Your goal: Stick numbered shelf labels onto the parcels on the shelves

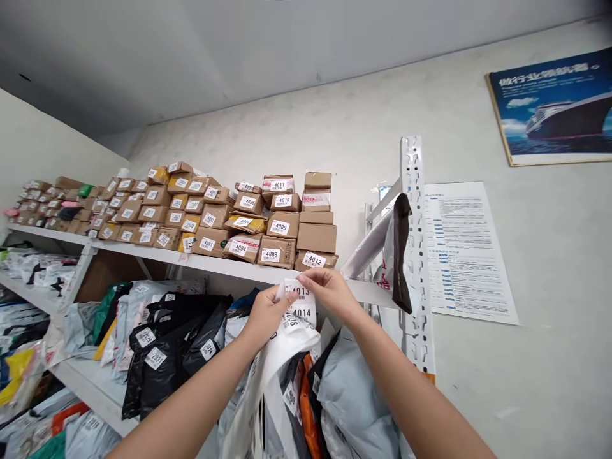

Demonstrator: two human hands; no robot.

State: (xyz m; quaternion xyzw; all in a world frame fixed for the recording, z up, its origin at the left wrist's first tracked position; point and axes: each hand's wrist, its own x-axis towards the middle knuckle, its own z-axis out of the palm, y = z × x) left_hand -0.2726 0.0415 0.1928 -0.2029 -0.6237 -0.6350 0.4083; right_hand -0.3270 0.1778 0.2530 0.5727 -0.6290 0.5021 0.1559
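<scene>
A label strip [301,303] printed 4013 and 4014 is being held up just below the front edge of the top shelf [224,266], under the box marked 4012 [315,259]. Its upper corner is being pinched between the thumb and forefinger of the right hand [329,290], the fingers closed tightly on the paper. The lower part of the strip is being steadied by the left hand [268,315], whose fingers are being kept curled around the gathered top of a white mailer bag [277,357]; the bag is being held upright, hanging down between the two forearms and touching the strip.

The top shelf is being filled by stacked cardboard boxes [282,226], each bearing a white number label and piled several high in rows running away to the left. The lower shelf [90,389] is being crowded with soft parcels: black poly bags [167,357] with number tags are being leaned against one another, and a grey poly bag [349,395] is being pressed in just beside the white one. A dark and white bag [399,255] is being hung from the perforated shelf upright [414,191]. A printed sheet [463,248] and a ship poster [554,105] are being displayed on the wall
</scene>
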